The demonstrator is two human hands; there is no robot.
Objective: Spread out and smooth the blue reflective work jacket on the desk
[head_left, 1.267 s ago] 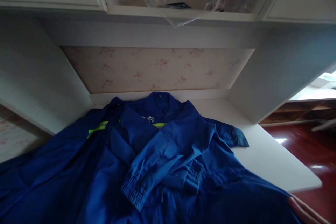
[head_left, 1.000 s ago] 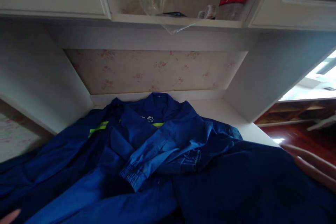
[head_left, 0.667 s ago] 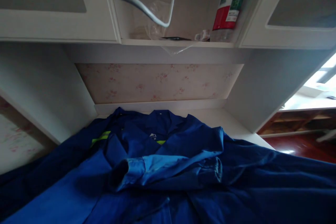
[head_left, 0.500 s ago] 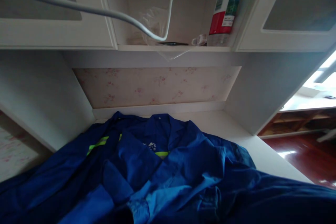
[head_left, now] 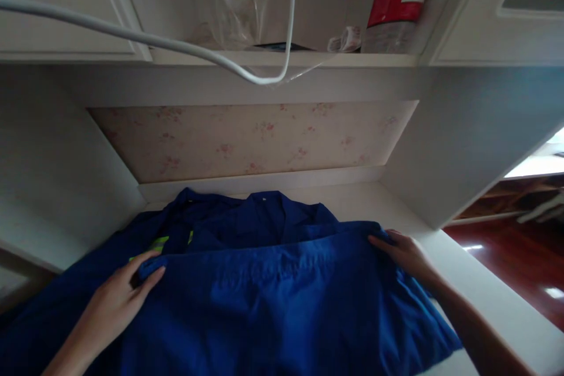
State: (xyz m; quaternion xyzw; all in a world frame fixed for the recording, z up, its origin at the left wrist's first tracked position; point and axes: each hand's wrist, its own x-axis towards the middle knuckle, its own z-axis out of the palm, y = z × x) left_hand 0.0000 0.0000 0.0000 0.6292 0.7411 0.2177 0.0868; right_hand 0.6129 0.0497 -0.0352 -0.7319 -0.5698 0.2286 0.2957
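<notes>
The blue work jacket [head_left: 273,299] lay spread across the white desk [head_left: 480,299], inside the alcove under the cabinets. Its lower part was folded up over the body, the fold's upper edge running straight across from your left hand to your right. Above that edge the collar [head_left: 264,214] showed, pointing toward the back wall. A short piece of yellow-green reflective strip [head_left: 159,242] was visible just left of the collar. The jacket's left portion trailed off toward the lower left corner of the view.

Your left hand [head_left: 115,304] gripped the left corner of the folded edge. The thumb lay on top of the cloth and the fingers were curled about it, pinching the fabric. Your right hand [head_left: 403,252] held the right corner of the same edge. Its fingers were laid close together over the cloth; whether the thumb sat beneath could not be told.

Behind the jacket stood a floral wallpaper panel [head_left: 251,138]. Above it ran a shelf [head_left: 282,59]. On the shelf were a clear plastic bag [head_left: 231,0] and a red-labelled bottle [head_left: 399,3], well apart. A white cable [head_left: 176,46] sagged across in front of the shelf. To the right, a dark red floor [head_left: 524,258] showed beyond the desk.
</notes>
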